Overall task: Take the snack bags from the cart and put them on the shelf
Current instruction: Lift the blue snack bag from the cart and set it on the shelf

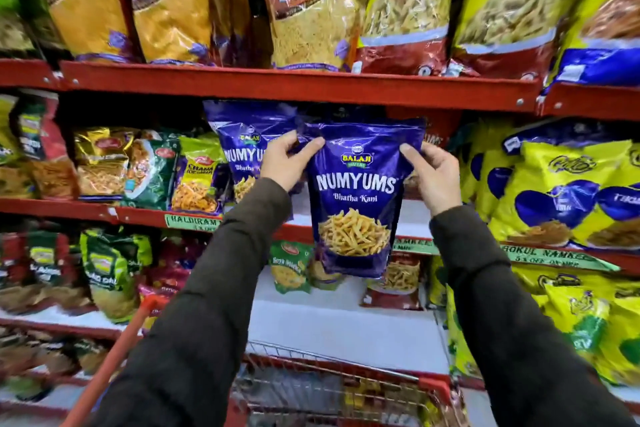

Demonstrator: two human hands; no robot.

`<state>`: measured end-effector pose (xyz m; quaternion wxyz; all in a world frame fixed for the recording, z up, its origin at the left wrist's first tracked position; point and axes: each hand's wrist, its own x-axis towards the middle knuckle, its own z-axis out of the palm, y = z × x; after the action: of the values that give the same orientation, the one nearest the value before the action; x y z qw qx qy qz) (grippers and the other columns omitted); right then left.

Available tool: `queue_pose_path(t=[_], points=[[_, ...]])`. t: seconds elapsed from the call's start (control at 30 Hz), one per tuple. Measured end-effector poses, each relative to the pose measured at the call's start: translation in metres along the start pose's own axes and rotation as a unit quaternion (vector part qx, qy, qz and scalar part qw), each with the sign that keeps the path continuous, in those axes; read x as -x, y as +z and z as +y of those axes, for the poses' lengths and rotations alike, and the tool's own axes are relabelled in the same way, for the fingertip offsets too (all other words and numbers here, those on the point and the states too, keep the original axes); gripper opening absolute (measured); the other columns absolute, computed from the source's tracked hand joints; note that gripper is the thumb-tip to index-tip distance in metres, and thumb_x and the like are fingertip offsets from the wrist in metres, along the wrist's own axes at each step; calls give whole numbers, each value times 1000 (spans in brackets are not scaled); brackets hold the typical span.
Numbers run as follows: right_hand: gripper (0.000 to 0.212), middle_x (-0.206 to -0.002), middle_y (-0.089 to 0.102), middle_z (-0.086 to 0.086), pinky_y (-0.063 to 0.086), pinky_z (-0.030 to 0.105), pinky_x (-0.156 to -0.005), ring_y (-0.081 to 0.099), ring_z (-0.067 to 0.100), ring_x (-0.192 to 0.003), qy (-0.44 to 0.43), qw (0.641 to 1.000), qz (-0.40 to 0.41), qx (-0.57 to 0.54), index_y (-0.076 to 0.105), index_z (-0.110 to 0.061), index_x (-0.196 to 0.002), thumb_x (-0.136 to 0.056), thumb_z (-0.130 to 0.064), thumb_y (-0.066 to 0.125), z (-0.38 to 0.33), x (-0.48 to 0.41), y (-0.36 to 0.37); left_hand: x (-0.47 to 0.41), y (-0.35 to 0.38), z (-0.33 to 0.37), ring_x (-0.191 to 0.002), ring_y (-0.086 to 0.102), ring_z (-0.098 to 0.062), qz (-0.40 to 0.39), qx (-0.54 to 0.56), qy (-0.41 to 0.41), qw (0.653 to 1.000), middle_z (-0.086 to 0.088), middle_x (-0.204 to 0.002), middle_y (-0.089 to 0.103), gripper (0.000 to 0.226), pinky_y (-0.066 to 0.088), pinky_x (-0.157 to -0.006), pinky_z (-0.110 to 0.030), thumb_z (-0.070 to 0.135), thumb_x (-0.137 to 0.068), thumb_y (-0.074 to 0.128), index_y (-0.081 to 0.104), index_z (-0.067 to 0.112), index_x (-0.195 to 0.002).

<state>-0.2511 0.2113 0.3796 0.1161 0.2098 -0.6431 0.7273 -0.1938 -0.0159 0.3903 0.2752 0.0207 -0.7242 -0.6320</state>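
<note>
A purple Numyums snack bag (356, 198) hangs upright in front of the middle shelf (145, 215). My left hand (289, 161) pinches its upper left corner and my right hand (431, 173) grips its upper right edge. A second identical purple bag (242, 146) stands on that shelf just behind and to the left. Below, the wire cart (332, 381) with a red handle and rim holds more packets, blurred and partly hidden by my sleeves.
Red shelves run across the view, packed with snack bags: yellow bags (561, 191) at the right, green and gold packs (152, 166) at the left, large bags on the top shelf (311, 83). A white gap of bare shelf (412, 215) shows behind the held bag.
</note>
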Motion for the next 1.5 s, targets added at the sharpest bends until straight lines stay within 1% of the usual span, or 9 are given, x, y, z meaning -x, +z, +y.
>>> queue_pose_path(t=[0.1,0.3,0.43,0.6,0.73,0.83,0.97,1.13,1.5], points=[[23,-63,73,-16,50,13,-52,63,-4,-56,17,1000,15,8,65,7,-108,-91,-8,60,5,-41,-4,-33,24,2,-76,65,-18,24,13,-26,999,1,-78,71,14,58,-77,-47,26,-86,71,66,23,-73],[7,-78,65,-1,56,29,-54,62,15,-72,57,997,-8,45,64,-14,-86,-91,-17,61,21,-107,-4,-90,56,-8,-87,65,-22,98,29,-83,991,-4,-86,70,18,60,-84,-53,28,-86,70,60,19,-74],[38,-119,60,10,57,23,-51,61,21,-95,130,991,18,-4,55,-1,-121,-88,-15,66,41,-142,10,-141,63,-53,-102,69,-36,159,36,-120,979,-15,-105,74,33,56,-90,-60,46,-62,74,64,18,-78],[45,-137,56,16,53,43,-92,56,28,-114,209,976,29,-56,52,2,-130,-88,-10,64,64,-171,27,-154,80,-49,-114,64,-39,234,39,-113,965,-27,-120,68,32,48,-93,-36,10,-86,66,66,-3,-115],[44,-131,59,21,54,44,-97,64,31,-103,239,971,13,5,51,5,-129,-92,-18,58,80,-173,34,-155,86,-55,-122,58,-36,273,23,-113,955,-24,-131,63,38,41,-98,-34,14,-92,59,59,-3,-126],[40,-125,59,17,52,45,-97,61,28,-102,201,976,33,-72,53,-1,-129,-90,-9,61,89,-172,37,-154,90,-68,-136,46,-34,253,23,-81,964,-18,-148,49,47,35,-109,-33,20,-98,48,44,7,-143],[41,-134,55,9,44,42,-104,53,27,-121,224,971,45,-70,48,-13,-135,-95,-19,53,117,-151,32,-150,92,-101,-148,28,-31,196,132,-189,953,-11,-162,25,55,25,-119,-39,34,-102,32,20,19,-154],[56,-157,31,7,33,50,-112,33,34,-141,362,927,-10,-100,34,-22,-145,-96,-49,40,151,-113,35,-129,88,-155,-141,41,-28,124,265,-259,921,-9,-154,42,61,29,-122,-43,48,-100,32,33,11,-149],[27,-145,47,10,41,49,-106,50,38,-124,349,929,-62,-112,46,-25,-122,-101,-37,33,145,-74,37,-90,71,-159,-123,49,-18,73,221,-253,939,0,-133,51,52,38,-109,-36,42,-101,34,39,14,-144]])
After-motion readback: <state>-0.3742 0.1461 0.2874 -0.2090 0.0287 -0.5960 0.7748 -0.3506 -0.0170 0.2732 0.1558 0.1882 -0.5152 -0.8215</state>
